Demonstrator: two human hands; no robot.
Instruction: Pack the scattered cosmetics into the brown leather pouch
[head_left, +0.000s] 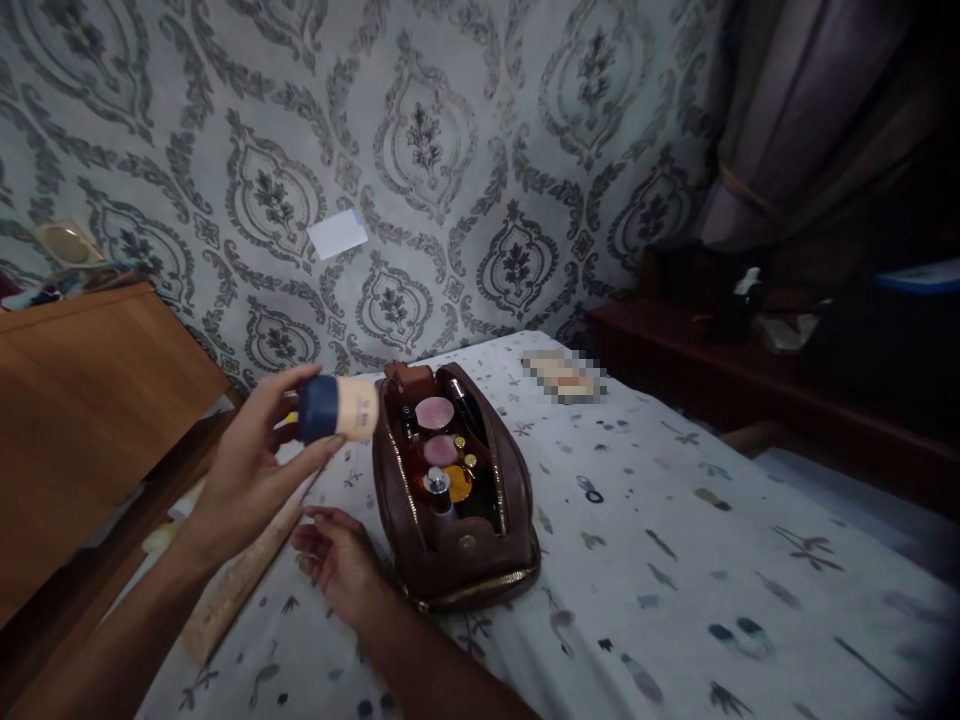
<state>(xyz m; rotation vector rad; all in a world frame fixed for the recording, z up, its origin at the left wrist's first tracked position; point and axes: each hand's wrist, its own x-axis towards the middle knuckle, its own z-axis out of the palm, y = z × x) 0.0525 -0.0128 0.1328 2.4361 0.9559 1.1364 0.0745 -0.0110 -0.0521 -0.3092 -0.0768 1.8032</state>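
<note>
My left hand [247,480] is raised above the bed and closed round a small beige bottle with a dark blue cap [341,408], held sideways just left of an open brown leather toiletry bag [457,565]. Inside the bag are pink-lidded jars [435,412], an amber bottle and a silver-capped bottle [437,487]. My right hand [341,565] rests on the sheet by the bag's near left corner. Its palm is turned up, its fingers are loosely curled and nothing is in it.
The bag stands on a bed with a white patterned sheet [675,560]. A pale wooden stick [225,590] lies under my left forearm. A wooden cabinet [82,400] is at the left and a dark side table [712,370] with a curtain at the right.
</note>
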